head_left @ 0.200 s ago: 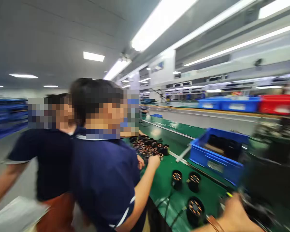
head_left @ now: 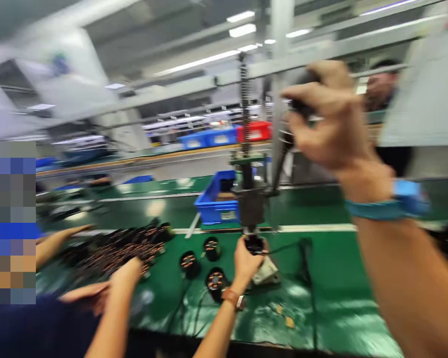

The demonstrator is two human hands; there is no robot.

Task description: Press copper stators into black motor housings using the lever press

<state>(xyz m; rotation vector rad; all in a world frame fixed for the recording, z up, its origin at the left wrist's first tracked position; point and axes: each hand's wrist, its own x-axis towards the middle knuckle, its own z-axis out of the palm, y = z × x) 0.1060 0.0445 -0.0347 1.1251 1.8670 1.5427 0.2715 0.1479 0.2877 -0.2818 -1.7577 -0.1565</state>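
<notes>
Green worktop [head_left: 339, 278]: glossy, spread beneath the press [head_left: 251, 201] and off to both sides of it.
Left hand [head_left: 246, 261]: closed around a black part [head_left: 254, 244] at the foot of the press; brown wristband [head_left: 232, 297] above.
Black part: directly under the press, partly hidden by the fingers; cannot tell whether touching the ram.
Right hand [head_left: 328, 109]: blurred, curled around the dark knob of the lever [head_left: 280, 166], above and right of the press; blue band [head_left: 381, 206] at the wrist.
Pale block [head_left: 267, 272]: just beside the left hand, low at the press.
Three copper-wound motor parts [head_left: 215, 284]: near the press, on its left.
Blue bin [head_left: 218, 211]: behind the press, slightly left, partly covered by it.
Black cable [head_left: 305, 263]: right of the press.
Copper-wound pile [head_left: 115, 251]: farther left of the press, beside a co-worker's hands [head_left: 125, 273].
</notes>
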